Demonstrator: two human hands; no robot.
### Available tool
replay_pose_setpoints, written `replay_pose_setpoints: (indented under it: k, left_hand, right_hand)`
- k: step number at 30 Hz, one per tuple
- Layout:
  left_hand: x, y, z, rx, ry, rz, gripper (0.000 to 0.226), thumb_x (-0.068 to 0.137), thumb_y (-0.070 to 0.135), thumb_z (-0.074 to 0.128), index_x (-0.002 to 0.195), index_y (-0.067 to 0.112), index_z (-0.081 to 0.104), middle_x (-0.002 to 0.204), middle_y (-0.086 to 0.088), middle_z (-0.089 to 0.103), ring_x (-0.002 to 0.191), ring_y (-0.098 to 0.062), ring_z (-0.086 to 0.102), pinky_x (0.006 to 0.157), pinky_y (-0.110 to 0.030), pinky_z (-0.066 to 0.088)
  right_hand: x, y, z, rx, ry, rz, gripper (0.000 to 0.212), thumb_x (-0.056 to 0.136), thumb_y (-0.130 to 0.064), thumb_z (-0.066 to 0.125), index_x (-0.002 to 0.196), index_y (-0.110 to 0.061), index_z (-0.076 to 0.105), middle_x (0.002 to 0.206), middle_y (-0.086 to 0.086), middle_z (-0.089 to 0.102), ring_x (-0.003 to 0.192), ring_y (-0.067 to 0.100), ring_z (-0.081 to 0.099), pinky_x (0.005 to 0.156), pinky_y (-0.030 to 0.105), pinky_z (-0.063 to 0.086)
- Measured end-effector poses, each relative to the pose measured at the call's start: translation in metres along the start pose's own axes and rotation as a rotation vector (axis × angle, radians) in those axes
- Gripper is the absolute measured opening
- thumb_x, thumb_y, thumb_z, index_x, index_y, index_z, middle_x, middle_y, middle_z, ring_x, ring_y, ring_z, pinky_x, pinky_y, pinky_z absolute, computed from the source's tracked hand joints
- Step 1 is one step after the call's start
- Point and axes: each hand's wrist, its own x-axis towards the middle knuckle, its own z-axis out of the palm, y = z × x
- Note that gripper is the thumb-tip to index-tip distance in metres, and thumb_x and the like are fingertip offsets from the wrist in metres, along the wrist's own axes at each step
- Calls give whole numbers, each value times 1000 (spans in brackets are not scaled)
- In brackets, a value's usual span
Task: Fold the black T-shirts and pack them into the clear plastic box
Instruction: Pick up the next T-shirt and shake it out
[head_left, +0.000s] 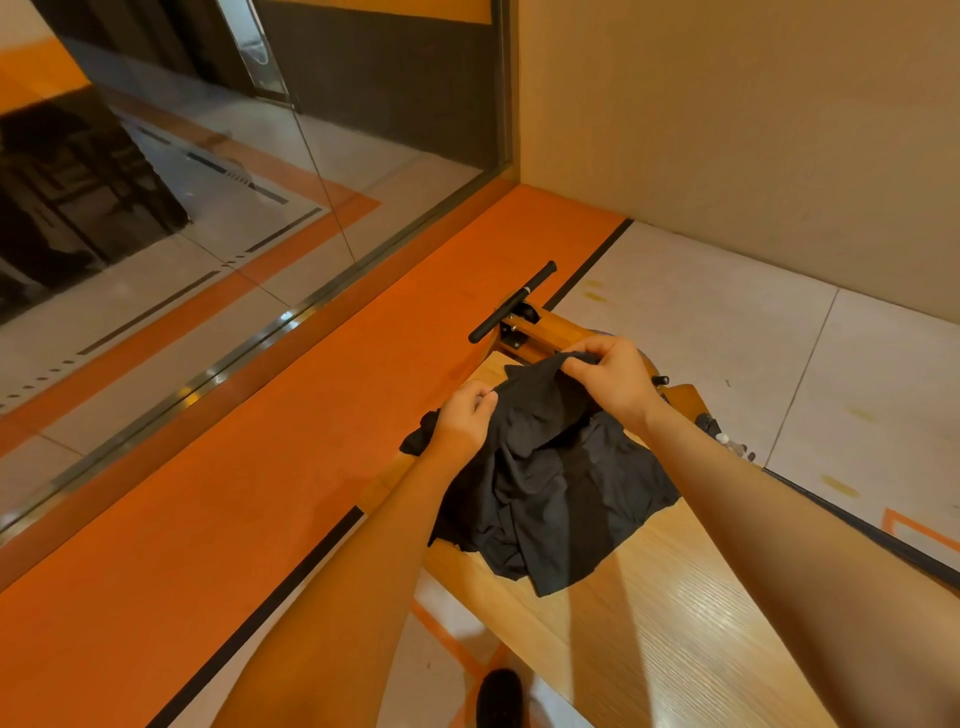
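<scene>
A crumpled black T-shirt (550, 483) lies in a heap on a light wooden tabletop (675, 613). My left hand (462, 415) pinches the cloth at its left upper edge. My right hand (613, 379) grips the top edge of the same shirt, lifting it a little off the wood. Both forearms reach in from the bottom of the view. The clear plastic box is not in view.
A black bar handle (511, 301) on a wooden frame sticks out beyond the table's far end. Orange floor (311, 415) runs along a glass wall (208, 182) on the left. White tiles (727, 332) lie to the right. A dark shoe (498, 699) shows below.
</scene>
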Motion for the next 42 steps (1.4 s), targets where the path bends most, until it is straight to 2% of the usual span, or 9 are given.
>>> replay_pose_setpoints:
  k: [6, 9, 13, 21, 25, 31, 35, 38, 42]
  left_hand:
    - [-7, 10, 4, -156, -85, -7, 21, 93, 29, 63, 102, 13, 53, 100, 4, 60, 91, -10, 58, 79, -21, 47]
    - [-7, 7, 5, 16, -81, 39, 25, 85, 11, 72, 97, 15, 51, 92, 7, 56, 80, -8, 52, 60, -6, 39]
    - [-9, -5, 2, 111, 45, 38, 11, 86, 4, 61, 87, 13, 54, 74, 6, 52, 72, -17, 49, 57, -24, 37]
    - [-12, -27, -8, 172, 141, 62, 29, 91, 14, 66, 116, 2, 66, 116, -14, 64, 109, -29, 57, 85, -22, 38]
    - [-6, -13, -3, 176, 93, 119, 26, 92, 15, 64, 113, 1, 67, 105, -10, 59, 104, -28, 55, 79, -21, 36]
    - [0, 14, 1, 216, 52, 173, 26, 90, 14, 66, 115, 6, 67, 113, -7, 62, 103, -19, 56, 75, -12, 32]
    - [1, 18, -2, 147, 73, 163, 18, 86, 7, 68, 103, 9, 68, 101, 1, 62, 90, -9, 52, 69, -13, 35]
    - [0, 16, -4, 122, 71, 152, 17, 82, 9, 73, 97, 11, 66, 94, 3, 62, 80, -6, 53, 64, -7, 39]
    - [2, 5, -7, 232, -14, 51, 16, 85, 14, 69, 98, 10, 62, 97, -8, 65, 91, -25, 61, 77, -38, 51]
  right_hand:
    - [7, -2, -7, 27, 93, 58, 20, 91, -7, 64, 79, -22, 70, 87, 6, 70, 84, 25, 66, 77, 43, 57]
    - [7, 3, -10, 1, 110, 60, 14, 91, -7, 64, 84, -16, 71, 86, 5, 69, 82, 23, 64, 74, 39, 56]
    - [6, 11, -11, 8, 108, 68, 14, 91, -8, 65, 85, -17, 73, 90, 5, 71, 86, 24, 67, 80, 45, 58]
    - [3, 21, -23, 108, 60, 173, 12, 93, -5, 63, 88, -12, 71, 100, 16, 70, 88, 27, 67, 79, 40, 59]
    - [-2, 9, -15, 68, -171, 207, 24, 87, 3, 65, 100, -16, 69, 106, 6, 67, 86, 12, 63, 69, 19, 54]
    - [-4, 5, 14, 17, -347, 62, 45, 75, -23, 84, 118, -21, 70, 126, -5, 61, 120, 11, 54, 105, 32, 42]
    - [-4, 4, 21, -32, -369, -53, 27, 80, -13, 79, 107, -13, 74, 107, -1, 69, 99, 9, 63, 90, 22, 48]
    - [-3, 6, 21, -44, -316, -79, 9, 83, -10, 76, 92, -11, 77, 94, 5, 73, 88, 16, 66, 85, 32, 52]
    - [0, 5, 15, -31, -212, -80, 6, 86, -11, 73, 87, -16, 75, 90, -2, 72, 85, 11, 67, 84, 33, 55]
